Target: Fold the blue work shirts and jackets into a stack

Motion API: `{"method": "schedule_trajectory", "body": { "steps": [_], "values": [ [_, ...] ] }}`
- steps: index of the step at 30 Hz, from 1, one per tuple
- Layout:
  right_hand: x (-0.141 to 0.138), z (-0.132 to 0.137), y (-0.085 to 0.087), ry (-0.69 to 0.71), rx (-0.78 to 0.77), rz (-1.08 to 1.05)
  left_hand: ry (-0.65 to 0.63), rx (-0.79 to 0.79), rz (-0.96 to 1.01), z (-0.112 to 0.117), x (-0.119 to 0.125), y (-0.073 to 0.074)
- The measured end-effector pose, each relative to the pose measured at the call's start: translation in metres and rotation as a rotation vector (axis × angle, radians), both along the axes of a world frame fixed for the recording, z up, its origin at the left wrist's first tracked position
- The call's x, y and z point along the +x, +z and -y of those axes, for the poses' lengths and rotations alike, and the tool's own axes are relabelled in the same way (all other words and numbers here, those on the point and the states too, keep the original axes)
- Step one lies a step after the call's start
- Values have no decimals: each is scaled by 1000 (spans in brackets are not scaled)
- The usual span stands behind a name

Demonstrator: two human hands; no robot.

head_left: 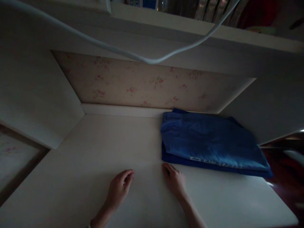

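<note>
My left hand (120, 186) is over the white desktop (106, 142), its fingers curled in and the thumb close to them. Nothing shows in its grasp. To its right, my right hand (175, 180) is also closed, with the fingers bent under and no object visible in it. Just beyond that hand lies a folded blue cloth item (211, 139), which looks like a garment, with a small white label and pale lettering along its near edge. A small gap seems to separate the right hand from the cloth. The undersides of both hands are hidden.
White side panels (47, 82) and a floral-papered back wall (142, 84) enclose the desktop. Overhead runs a shelf (166, 22) with several dim items on it. A white cable (152, 60) hangs in front. Reddish things (285, 177) lie beyond the right edge.
</note>
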State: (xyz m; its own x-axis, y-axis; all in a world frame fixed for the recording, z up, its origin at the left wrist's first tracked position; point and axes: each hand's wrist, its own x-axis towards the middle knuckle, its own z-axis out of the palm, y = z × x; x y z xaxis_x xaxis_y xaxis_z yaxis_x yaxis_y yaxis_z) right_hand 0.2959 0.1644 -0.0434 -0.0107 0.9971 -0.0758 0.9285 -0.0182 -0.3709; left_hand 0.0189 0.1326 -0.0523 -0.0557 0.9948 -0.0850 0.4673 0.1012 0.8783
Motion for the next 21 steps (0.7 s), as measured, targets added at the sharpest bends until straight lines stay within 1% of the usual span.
{"method": "schedule_trajectory", "body": {
  "steps": [2, 4, 5, 7, 9, 10, 13, 15, 16, 18, 21],
  "values": [
    [-1, 0, 0, -12, 1, 3, 15, -31, 18, -7, 4, 7],
    [-2, -2, 1, -22, -14, 8, 11, -13, 20, -23, 12, 23],
    [-2, -3, 2, -22, -20, 9, -1, 16, 14, -35, 18, 32],
    [-2, -5, 3, -15, -21, 0, -40, 81, -2, -71, 37, 53],
    [-2, -5, 4, -5, -7, -23, -85, 111, -14, -119, 62, 69],
    [-2, -5, 5, -1, 5, -39, -108, 112, -20, -145, 77, 74],
    [-1, -1, 3, 2, 61, -98, -158, 95, -66, -221, 125, 81],
    [0, 2, 1, 5, 105, -135, -186, 85, -105, -260, 154, 81],
    [1, 4, 0, 6, 124, -147, -199, 81, -121, -274, 166, 80],
    [3, 6, -1, 9, 147, -163, -217, 82, -140, -293, 183, 79],
    [2, 6, 1, 7, 159, -179, -216, 109, -131, -305, 196, 80]
  ]
}}
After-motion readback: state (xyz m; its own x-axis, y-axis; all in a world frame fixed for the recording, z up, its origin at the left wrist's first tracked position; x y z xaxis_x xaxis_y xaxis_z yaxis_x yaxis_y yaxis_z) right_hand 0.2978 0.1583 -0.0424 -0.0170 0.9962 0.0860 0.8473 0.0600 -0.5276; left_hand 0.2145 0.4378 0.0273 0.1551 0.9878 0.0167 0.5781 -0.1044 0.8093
